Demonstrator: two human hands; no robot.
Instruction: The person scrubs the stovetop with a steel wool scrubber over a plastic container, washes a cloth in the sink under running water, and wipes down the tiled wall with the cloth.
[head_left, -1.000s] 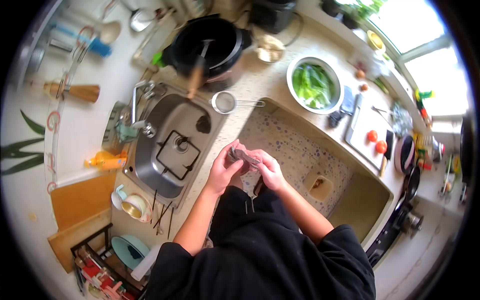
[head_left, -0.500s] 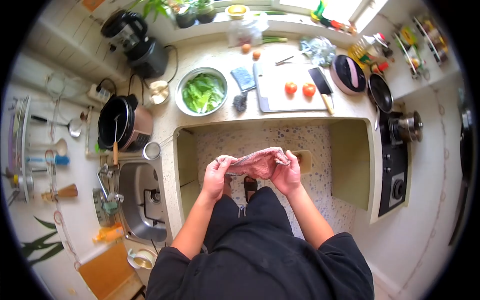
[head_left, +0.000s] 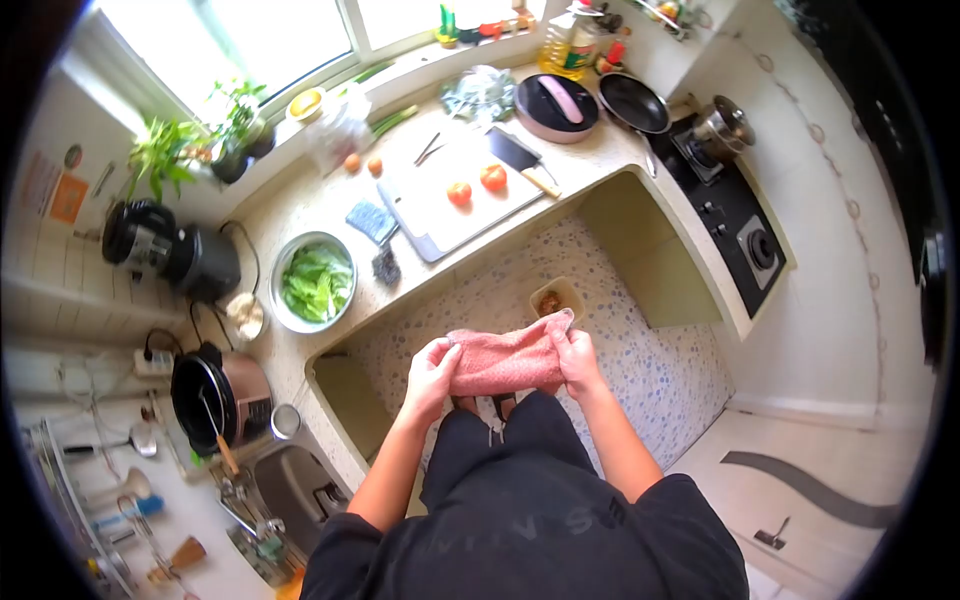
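Head view: nubby pink cloth stretched btwn left hand, right hand.

A pink, nubby cloth was stretched flat and roughly level between the two hands, gripped at each end, held in the air above the speckled floor.

Both bare forearms reach forward from short black sleeves, elbows bent. The left hand and right hand are level at waist height, set apart, each with its grip closed, fingers curled inward, knuckles up.
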